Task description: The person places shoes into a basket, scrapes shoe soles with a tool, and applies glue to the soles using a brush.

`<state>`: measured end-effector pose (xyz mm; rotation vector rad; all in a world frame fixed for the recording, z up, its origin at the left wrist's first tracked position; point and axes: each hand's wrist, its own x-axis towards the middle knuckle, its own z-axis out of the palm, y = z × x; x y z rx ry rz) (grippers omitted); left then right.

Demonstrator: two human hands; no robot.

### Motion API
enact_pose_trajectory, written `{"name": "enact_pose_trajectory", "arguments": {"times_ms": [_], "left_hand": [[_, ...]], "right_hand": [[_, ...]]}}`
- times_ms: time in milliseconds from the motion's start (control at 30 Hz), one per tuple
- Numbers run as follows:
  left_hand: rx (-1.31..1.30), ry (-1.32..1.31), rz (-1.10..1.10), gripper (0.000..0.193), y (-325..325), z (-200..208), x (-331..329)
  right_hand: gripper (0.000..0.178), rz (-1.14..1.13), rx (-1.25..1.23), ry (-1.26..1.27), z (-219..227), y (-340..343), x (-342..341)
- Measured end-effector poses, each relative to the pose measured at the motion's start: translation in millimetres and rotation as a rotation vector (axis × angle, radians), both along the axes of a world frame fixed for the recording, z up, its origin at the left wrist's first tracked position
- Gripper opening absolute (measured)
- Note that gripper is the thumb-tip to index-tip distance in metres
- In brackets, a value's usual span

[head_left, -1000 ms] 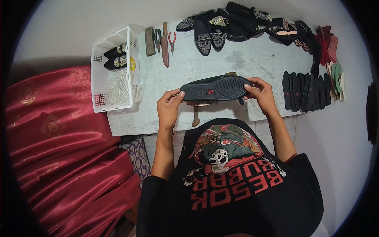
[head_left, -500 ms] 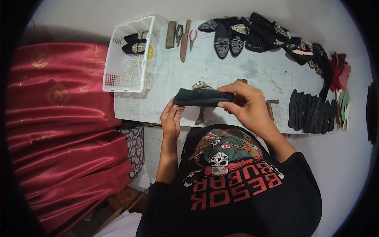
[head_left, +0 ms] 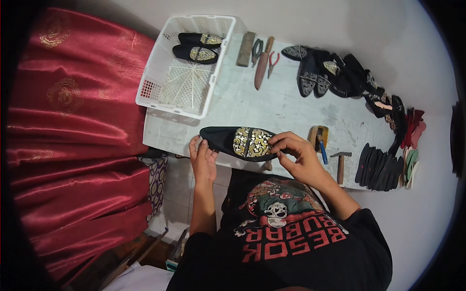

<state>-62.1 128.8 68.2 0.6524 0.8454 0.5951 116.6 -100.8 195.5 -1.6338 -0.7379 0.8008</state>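
Note:
Held up over the near edge of the table is a black slip-on shoe (head_left: 250, 143), its upper now facing me, with a gold, white and black patterned vamp crossed by a dark strip. My left hand (head_left: 203, 162) grips the plain black end at the left between thumb and fingers. At the other end, beside the gold pattern, my right hand (head_left: 302, 157) pinches the shoe with thumb and fingertips. Two similar black shoes with gold fronts (head_left: 196, 53) lie in a white plastic basket (head_left: 174, 110) at the far left.
Beyond the shoe lie a block (head_left: 246, 49), black-handled pliers (head_left: 257, 51), a knife (head_left: 261, 70) and red-handled pliers (head_left: 274, 63). Several shoes (head_left: 314, 80) line the far right. A blue-handled brush (head_left: 322, 150), hammer (head_left: 341, 167) and black insoles (head_left: 378, 167) sit nearer; a red curtain (head_left: 77, 145) hangs left.
The shoe has turned from side-on to showing its patterned upper. My view has shifted, so the basket and tools appear farther right. Both hands keep hold of the shoe.

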Motion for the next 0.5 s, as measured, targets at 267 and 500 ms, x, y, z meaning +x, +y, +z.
{"name": "enact_pose_trajectory", "arguments": {"times_ms": [267,500], "left_hand": [[0.158,-0.102,-0.117,0.050,170.1,40.7,29.8],[0.107,-0.111,-0.182,0.040,308.6,5.6,99.2]], "right_hand": [[0.033,-0.126,0.022,0.046,-18.0,134.4,5.3],[0.026,-0.237,0.078,0.145,-80.0,260.9,51.9]]}}
